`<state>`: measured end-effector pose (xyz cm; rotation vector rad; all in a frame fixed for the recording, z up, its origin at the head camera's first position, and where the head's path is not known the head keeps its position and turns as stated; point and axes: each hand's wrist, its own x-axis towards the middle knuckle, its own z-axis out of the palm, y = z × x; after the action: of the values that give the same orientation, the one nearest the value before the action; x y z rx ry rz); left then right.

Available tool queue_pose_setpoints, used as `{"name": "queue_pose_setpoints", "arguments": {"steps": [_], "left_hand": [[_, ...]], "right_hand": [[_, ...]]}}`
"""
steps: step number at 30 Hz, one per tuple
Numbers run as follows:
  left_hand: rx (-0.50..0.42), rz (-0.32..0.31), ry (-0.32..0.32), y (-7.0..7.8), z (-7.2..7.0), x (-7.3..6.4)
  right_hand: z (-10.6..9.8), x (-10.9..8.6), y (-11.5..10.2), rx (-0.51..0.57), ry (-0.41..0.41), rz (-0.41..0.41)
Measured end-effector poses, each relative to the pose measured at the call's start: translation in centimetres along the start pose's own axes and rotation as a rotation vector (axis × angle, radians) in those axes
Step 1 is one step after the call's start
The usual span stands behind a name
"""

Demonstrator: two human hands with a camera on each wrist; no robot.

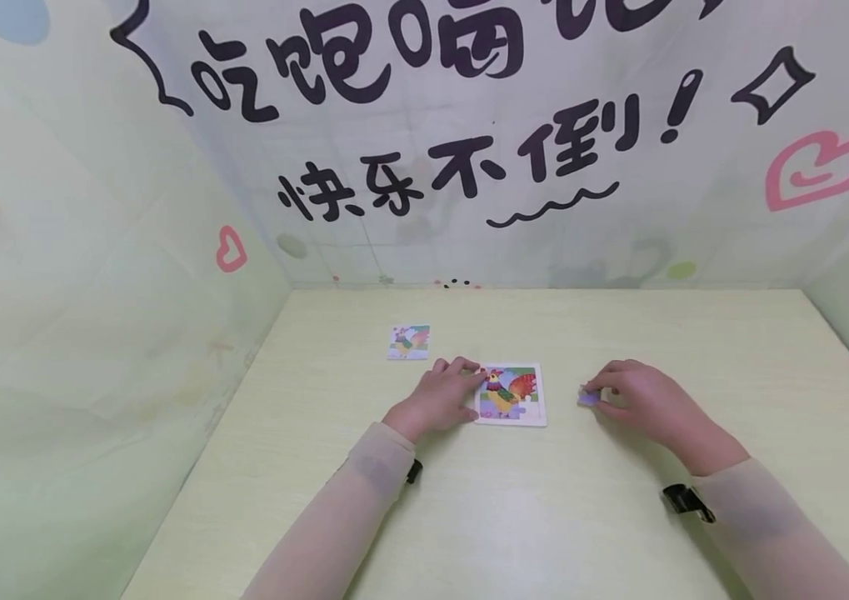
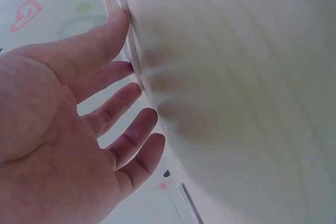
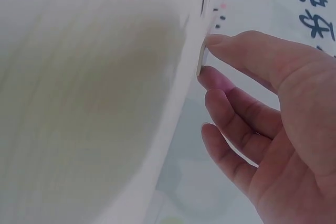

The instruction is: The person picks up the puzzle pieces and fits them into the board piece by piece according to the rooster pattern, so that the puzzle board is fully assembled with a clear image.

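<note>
In the head view a jigsaw puzzle [image 1: 501,395] of a rooster lies flat in a white frame, with a gap at its lower right corner. My left hand [image 1: 441,398] touches the frame's left edge, thumb and fingers spread along it. The left wrist view shows the thumb [image 2: 113,32] against the frame's side and the other fingers loosely extended. To the right of the puzzle, my right hand [image 1: 637,402] pinches a small puzzle piece [image 1: 587,397] between thumb and fingers. Edge-on, the piece [image 3: 201,59] appears as a thin strip in the right wrist view.
A square picture card [image 1: 408,342] with a paler rooster lies behind my left hand. The pale wooden table [image 1: 514,517] meets a printed cloth wall [image 1: 424,242] at the back and another cloth [image 1: 169,350] on the left. Black straps [image 1: 686,502] show at the wrists.
</note>
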<state>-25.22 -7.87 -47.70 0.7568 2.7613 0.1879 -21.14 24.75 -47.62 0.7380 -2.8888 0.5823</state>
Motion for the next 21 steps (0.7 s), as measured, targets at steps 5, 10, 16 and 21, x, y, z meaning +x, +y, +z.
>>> {"name": "queue_pose_setpoints", "arguments": {"steps": [5, 10, 16, 21], "left_hand": [[-0.002, -0.001, 0.007, 0.2, -0.3, 0.0], [-0.017, -0.004, 0.006, 0.3, -0.4, 0.0], [-0.017, -0.002, 0.01, 0.3, -0.2, 0.1], [-0.014, -0.006, 0.0, 0.3, -0.2, 0.0]], "right_hand": [[0.5, 1.1, -1.4, -0.028, 0.0, -0.054], [1.1, 2.1, -2.7, -0.037, -0.024, -0.09], [1.8, 2.8, -3.8, -0.032, -0.028, -0.116], [2.5, 3.1, -4.5, -0.03, -0.054, -0.128]]}}
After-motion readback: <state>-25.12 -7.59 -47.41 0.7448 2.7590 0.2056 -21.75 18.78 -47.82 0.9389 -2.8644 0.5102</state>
